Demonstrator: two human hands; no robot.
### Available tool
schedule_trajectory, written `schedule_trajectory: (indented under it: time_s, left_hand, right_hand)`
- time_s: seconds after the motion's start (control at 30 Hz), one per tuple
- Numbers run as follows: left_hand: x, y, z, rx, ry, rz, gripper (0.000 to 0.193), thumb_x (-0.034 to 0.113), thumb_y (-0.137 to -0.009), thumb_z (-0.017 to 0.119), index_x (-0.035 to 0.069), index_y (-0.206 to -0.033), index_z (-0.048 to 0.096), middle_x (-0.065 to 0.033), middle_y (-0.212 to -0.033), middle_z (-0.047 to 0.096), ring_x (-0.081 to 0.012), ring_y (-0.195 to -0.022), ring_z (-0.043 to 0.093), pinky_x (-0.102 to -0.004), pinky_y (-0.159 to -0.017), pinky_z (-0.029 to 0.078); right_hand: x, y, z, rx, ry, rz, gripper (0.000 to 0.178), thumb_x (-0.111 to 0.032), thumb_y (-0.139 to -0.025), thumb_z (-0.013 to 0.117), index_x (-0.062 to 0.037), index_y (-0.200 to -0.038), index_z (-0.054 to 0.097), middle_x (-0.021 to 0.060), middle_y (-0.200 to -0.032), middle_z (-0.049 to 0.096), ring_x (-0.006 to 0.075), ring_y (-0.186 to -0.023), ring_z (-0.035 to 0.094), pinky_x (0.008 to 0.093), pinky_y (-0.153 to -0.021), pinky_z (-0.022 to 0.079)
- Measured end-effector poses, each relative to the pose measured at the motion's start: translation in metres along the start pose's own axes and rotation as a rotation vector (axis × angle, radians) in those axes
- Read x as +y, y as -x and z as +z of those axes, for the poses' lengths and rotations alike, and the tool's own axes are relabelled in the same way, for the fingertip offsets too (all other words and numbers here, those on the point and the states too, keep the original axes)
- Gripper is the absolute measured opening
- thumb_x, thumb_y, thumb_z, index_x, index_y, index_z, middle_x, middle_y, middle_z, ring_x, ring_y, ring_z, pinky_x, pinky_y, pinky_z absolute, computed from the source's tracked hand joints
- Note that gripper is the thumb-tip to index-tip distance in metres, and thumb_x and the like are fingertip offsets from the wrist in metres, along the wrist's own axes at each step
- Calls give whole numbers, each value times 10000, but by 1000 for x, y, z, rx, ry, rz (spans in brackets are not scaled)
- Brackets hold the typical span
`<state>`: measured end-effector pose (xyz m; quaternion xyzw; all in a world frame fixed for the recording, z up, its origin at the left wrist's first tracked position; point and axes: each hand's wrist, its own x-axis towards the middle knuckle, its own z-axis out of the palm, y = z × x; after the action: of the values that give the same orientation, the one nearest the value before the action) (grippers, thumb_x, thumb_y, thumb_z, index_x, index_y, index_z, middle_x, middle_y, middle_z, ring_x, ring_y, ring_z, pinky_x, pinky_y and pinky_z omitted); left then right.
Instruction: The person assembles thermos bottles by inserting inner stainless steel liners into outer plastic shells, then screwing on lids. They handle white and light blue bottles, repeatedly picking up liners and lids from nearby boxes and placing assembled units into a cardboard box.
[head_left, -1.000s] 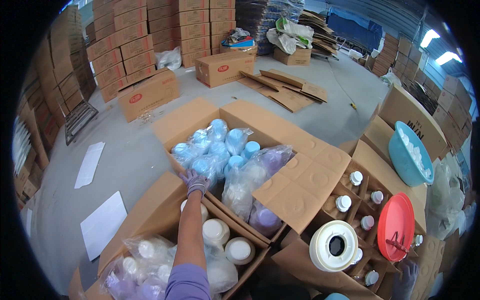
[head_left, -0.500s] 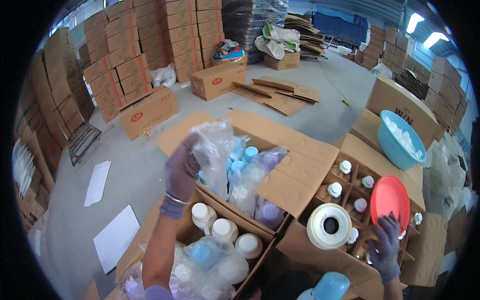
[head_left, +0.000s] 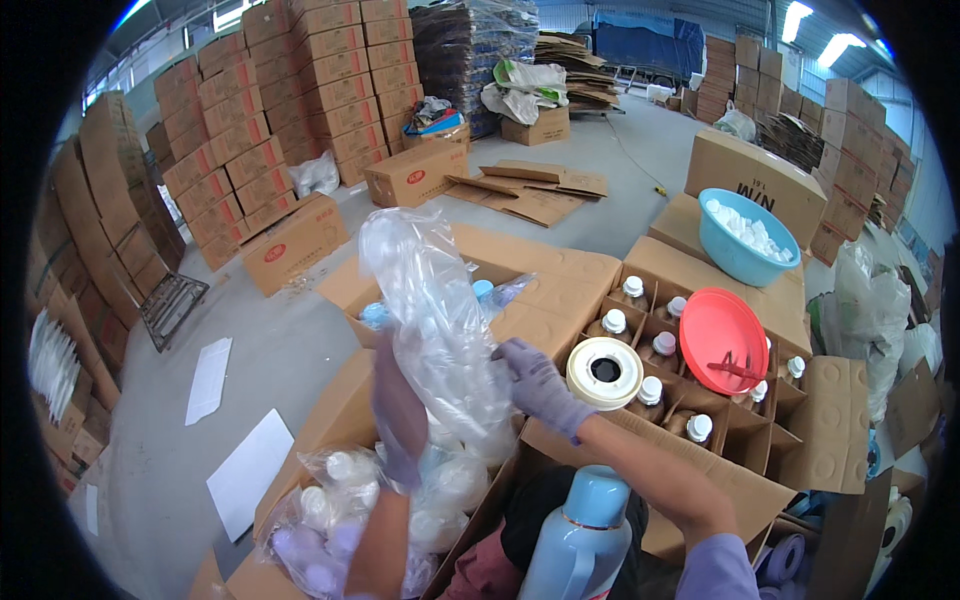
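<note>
A crumpled clear plastic bag [head_left: 425,290] stands upright over the open boxes in front of me. My left hand [head_left: 400,415], in a grey-purple glove, is closed round its left side. From the right, my right hand [head_left: 545,388], gloved alike, pinches the bag's edge; its fingertips are partly covered by the plastic. A light blue thermos flask [head_left: 578,545] with a blue cup lid stands between my forearms. Below the bag, the near box holds white and purple bagged flasks [head_left: 320,540]. Blue lids [head_left: 482,289] show in the box behind.
On the right, a divided carton [head_left: 640,420] holds white-capped bottles. Across it lie a cream ring-shaped part [head_left: 604,372] and a red plate [head_left: 722,340] with small red pieces. A blue basin [head_left: 750,245] of white parts stands behind. Stacked cartons [head_left: 330,90] line the back.
My right hand has left the red plate and come left to the bag. My left hand has brought the bag nearer and lower. The view has shifted right, bringing more of the blue flask into sight.
</note>
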<state>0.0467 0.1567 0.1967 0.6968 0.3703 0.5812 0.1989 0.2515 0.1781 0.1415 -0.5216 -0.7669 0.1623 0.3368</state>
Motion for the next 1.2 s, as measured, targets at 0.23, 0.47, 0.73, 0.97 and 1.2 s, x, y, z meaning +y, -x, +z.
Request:
schedule_trajectory:
  time_s: [0.23, 0.47, 0.73, 0.97, 1.2]
  left_hand:
    - [-4, 124, 82, -258, 128, -373, 869, 60, -823, 706, -33, -1532, 212, -205, -1476, 408, -257, -1337, 432, -360, -1112, 365]
    - [-14, 135, 57, -26, 547, -541, 514, -67, -809, 452, -22, -1309, 559, -101, -1203, 610, -180, -1041, 612, -294, -814, 550]
    - [50, 190, -15, -871, 281, -102, 321, 145, -757, 684, 19, -1048, 731, -75, -806, 662, -180, -666, 637, -284, -635, 506]
    - [44, 141, -21, -245, -11, -46, 324, 78, -870, 550, -19, -1155, 668, -190, -1117, 650, -276, -985, 649, -358, -897, 506]
    - [-2, 175, 6, -318, 1374, -683, 264, 222, -994, 556, 3, -1121, 630, -133, -1154, 653, -257, -1067, 626, -390, -943, 517]
  right_hand:
    - [-7, 78, -19, 8, -103, 90, 220, -189, -849, 610, -13, -982, 619, 215, -950, 641, 396, -894, 630, 468, -797, 505]
    - [16, 216, -43, 153, 198, 456, 206, -210, -834, 617, -29, -931, 625, 175, -945, 642, 360, -900, 639, 447, -780, 513]
    - [-27, 305, -10, 544, 36, 377, 331, -77, -787, 566, 9, -1107, 582, 196, -1121, 602, 383, -1037, 580, 440, -929, 472]
    - [-30, 274, -23, 371, 413, 235, 354, -178, -778, 634, -56, -1107, 591, 145, -1172, 584, 346, -1109, 550, 466, -977, 418]
    - [-27, 292, -14, 187, 332, 342, 243, -190, -752, 650, -70, -952, 583, 105, -1065, 591, 328, -1004, 552, 472, -879, 430]
